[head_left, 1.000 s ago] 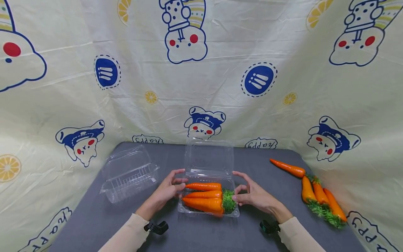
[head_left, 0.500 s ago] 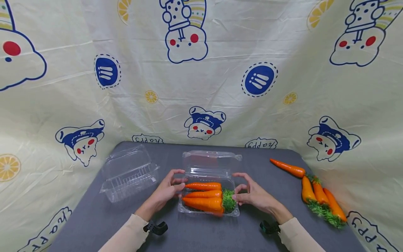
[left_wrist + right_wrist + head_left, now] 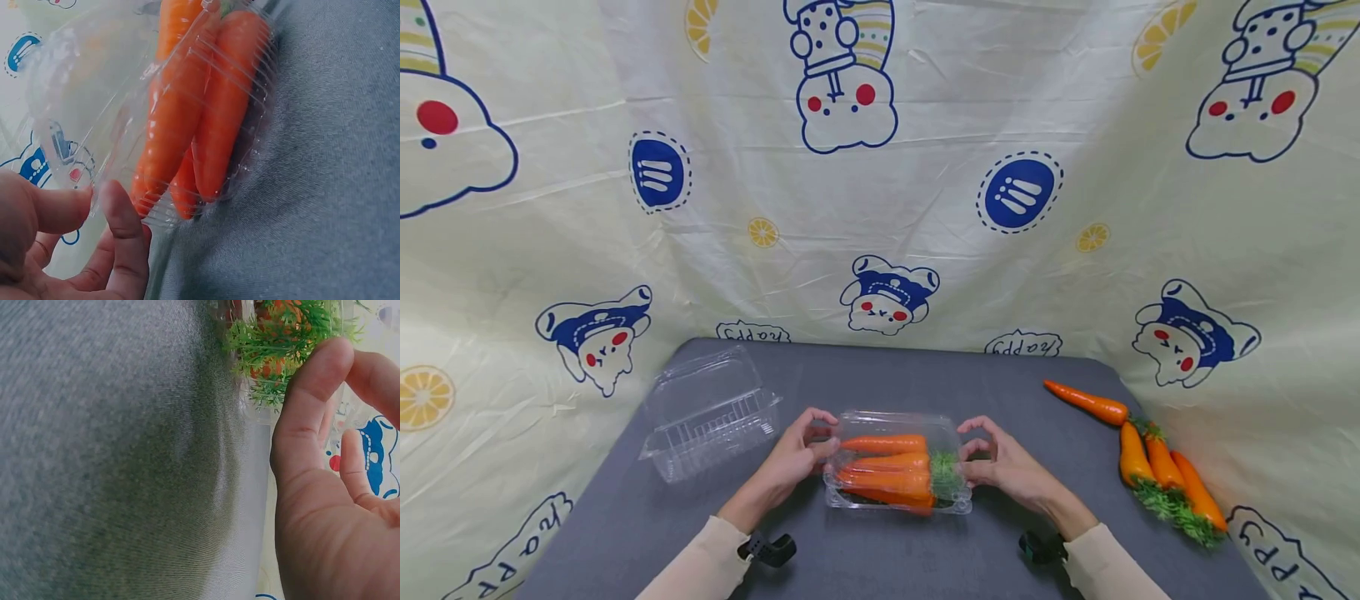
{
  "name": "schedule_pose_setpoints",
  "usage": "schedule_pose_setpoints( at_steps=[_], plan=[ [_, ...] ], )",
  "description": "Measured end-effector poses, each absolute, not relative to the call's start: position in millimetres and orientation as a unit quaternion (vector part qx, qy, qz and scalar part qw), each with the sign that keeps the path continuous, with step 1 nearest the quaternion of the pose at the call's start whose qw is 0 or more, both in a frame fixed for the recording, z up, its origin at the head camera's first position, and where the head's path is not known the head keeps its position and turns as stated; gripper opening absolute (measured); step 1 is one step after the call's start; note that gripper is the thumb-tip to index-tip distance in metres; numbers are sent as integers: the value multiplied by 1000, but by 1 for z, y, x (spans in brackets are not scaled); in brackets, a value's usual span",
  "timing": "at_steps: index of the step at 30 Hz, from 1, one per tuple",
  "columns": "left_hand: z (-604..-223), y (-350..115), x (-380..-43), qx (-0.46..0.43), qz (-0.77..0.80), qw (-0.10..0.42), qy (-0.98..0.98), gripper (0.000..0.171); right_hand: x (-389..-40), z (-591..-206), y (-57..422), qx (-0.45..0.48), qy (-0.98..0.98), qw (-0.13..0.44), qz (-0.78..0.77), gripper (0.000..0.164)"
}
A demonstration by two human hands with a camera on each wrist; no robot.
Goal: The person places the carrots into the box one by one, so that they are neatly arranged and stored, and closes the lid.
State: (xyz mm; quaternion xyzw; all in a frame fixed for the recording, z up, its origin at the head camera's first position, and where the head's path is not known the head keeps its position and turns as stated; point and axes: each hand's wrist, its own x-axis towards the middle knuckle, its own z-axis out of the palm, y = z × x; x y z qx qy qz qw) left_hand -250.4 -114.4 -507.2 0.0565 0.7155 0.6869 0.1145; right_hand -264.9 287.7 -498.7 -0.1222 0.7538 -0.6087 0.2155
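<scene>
In the head view, a clear plastic clamshell box [image 3: 897, 505] lies at the middle of the table, its lid [image 3: 891, 423] folded down over several orange carrots [image 3: 887, 479] with green tops. My left hand [image 3: 795, 452] is at the box's left end, thumb and fingertips pinching its edge. At the right end, my right hand [image 3: 1011, 467] pinches the edge beside the green leaves [image 3: 294, 337]. The left wrist view shows the carrots [image 3: 181, 119] tilted inside the ribbed plastic. Whether the lid is latched I cannot tell.
A second clear clamshell box [image 3: 711, 417] stands open at the left. Several loose carrots [image 3: 1165, 458] lie at the right edge of the grey table [image 3: 1000, 558]. A patterned cloth [image 3: 955, 275] hangs behind and around the table.
The lid has swung from upright behind the box, forward and down over the carrots. Both hands stay at the box's ends with only slight movement.
</scene>
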Motion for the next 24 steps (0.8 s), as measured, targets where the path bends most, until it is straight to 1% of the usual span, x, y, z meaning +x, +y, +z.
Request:
schedule_pose_setpoints(
  at_steps=[3,7,9,11,13,15,19,24],
  plan=[
    [-506,-114,-247,49,683,110,720,28,-265,-500,286,-127,761,208,-601,53],
    [-502,-112,-240,29,680,107,725,28,-264,-499,285,-125,768,205,-593,37],
    [-500,-112,-236,29,670,111,733,34,-263,-499,285,-121,773,205,-588,31],
    [-496,-112,-231,37,655,119,745,45,-263,-498,284,-113,782,201,-579,28],
    [-494,-112,-227,51,639,124,757,57,-261,-498,284,-104,790,196,-571,26],
    [-492,-112,-224,63,627,125,766,65,-260,-497,285,-96,799,188,-564,25],
    [-490,-112,-221,64,625,122,769,67,-256,-494,287,-83,799,184,-566,26],
    [-487,-110,-218,55,624,117,771,66,-251,-487,291,-78,782,205,-583,33]
  ],
)
